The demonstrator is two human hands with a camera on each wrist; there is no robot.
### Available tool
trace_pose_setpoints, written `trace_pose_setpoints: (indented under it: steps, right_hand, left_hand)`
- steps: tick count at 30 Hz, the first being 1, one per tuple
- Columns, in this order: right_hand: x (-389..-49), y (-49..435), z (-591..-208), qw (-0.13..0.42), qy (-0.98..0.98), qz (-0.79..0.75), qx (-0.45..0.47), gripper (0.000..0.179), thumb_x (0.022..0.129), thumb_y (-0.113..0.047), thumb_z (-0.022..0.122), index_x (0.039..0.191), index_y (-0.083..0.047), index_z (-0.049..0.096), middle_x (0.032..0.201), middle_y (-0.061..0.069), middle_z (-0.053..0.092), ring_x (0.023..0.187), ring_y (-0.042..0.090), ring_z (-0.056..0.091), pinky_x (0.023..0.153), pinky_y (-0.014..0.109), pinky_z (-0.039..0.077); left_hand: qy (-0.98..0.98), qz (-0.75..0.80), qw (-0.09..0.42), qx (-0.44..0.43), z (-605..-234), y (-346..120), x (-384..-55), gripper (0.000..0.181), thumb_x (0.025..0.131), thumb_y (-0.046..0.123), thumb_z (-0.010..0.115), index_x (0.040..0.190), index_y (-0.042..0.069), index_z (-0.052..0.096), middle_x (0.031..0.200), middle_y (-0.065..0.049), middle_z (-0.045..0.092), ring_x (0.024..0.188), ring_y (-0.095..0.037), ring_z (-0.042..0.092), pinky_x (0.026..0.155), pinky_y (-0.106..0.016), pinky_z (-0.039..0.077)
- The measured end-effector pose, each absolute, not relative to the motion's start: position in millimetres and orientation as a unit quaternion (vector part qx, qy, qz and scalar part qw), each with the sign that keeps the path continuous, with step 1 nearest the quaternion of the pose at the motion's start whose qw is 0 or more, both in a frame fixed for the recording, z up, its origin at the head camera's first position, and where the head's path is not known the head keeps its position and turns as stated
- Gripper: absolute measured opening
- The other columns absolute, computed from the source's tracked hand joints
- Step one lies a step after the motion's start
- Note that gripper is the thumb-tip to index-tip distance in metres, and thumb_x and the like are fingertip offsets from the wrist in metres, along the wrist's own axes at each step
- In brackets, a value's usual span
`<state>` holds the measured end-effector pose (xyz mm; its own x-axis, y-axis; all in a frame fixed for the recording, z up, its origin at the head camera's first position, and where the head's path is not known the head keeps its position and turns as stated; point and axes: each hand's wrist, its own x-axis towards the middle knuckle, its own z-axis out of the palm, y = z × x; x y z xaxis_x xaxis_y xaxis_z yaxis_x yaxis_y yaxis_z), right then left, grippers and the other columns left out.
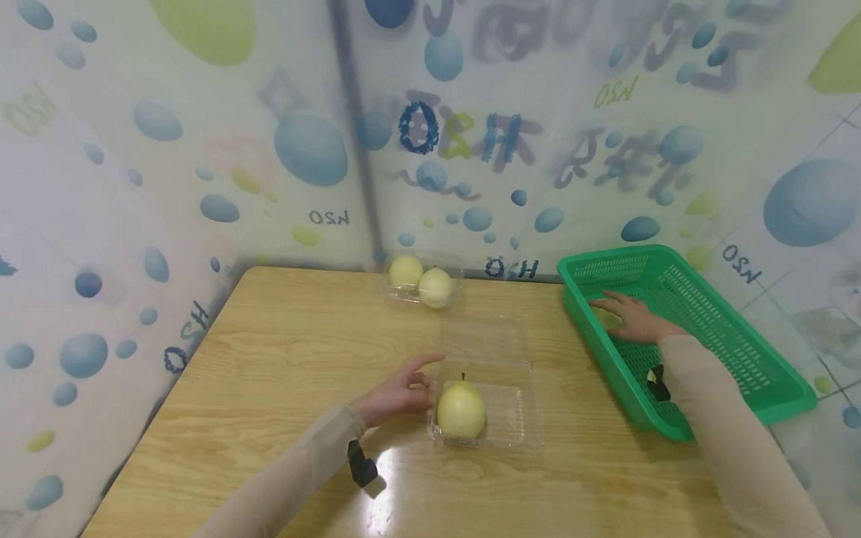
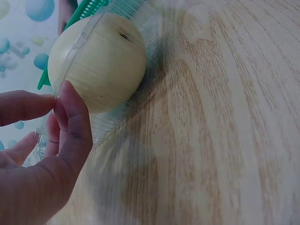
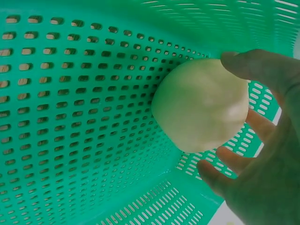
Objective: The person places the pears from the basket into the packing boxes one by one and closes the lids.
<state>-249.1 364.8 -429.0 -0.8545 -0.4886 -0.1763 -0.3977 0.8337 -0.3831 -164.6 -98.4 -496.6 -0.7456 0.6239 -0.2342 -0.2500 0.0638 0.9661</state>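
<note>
In the head view, a clear plastic container (image 1: 509,411) lies unfolded on the table with one pale yellow pear (image 1: 460,411), stem up, in its left half. My left hand (image 1: 397,394) is at its left side; in the left wrist view, thumb and fingertips pinch the thin plastic rim (image 2: 74,58) beside the pear. My right hand (image 1: 635,317) reaches into the green basket (image 1: 794,400) at the right. There, in the right wrist view, another pear (image 3: 201,108) lies against the basket wall, with the thumb tip at its upper edge and spread fingers along its side.
At the table's back edge stands a second clear container (image 1: 397,297) holding two pears (image 1: 436,288). The wooden table (image 1: 303,329) meets a patterned wall covering (image 1: 309,149) at the back. Reflected light shines near the left wrist.
</note>
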Motion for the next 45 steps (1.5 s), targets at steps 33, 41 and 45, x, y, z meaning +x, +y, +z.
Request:
trace_pose_setpoints:
  steps: [33,41,45]
  right_hand:
    - [-268.6,381.1,-456.6,0.113,0.962,-0.221,-0.115,0.074,0.084,-0.017,0.069,0.144,0.003,0.030,0.136,0.044,0.021,0.112,0.067,0.026,0.081,0.074,0.033]
    - [-269.7,385.5,-464.6,0.085,0.954,-0.264,-0.117,0.073,0.087,-0.015,0.065,0.144,0.008,0.026,0.133,0.046,0.023,0.112,0.064,0.034,0.080,0.074,0.039]
    - [-269.2,384.8,-466.4,0.076,0.950,-0.282,-0.110,0.073,0.088,-0.015,0.064,0.144,0.009,0.024,0.133,0.046,0.023,0.117,0.062,0.029,0.081,0.074,0.039]
  left_hand:
    - [0.649,0.673,0.325,0.142,-497.9,-99.1,-162.6,0.079,0.085,-0.006,0.059,0.153,0.016,0.025,0.110,-0.022,0.045,0.086,-0.020,0.056,0.081,-0.037,0.055]
    - [0.653,0.670,0.325,0.138,-496.0,-97.8,-161.4,0.079,0.085,-0.005,0.058,0.153,0.017,0.025,0.111,-0.022,0.044,0.087,-0.019,0.055,0.081,-0.038,0.055]
    - [0.653,0.670,0.326,0.134,-494.8,-96.9,-161.0,0.079,0.085,-0.005,0.058,0.153,0.017,0.026,0.111,-0.024,0.045,0.086,-0.019,0.055,0.081,-0.037,0.055]
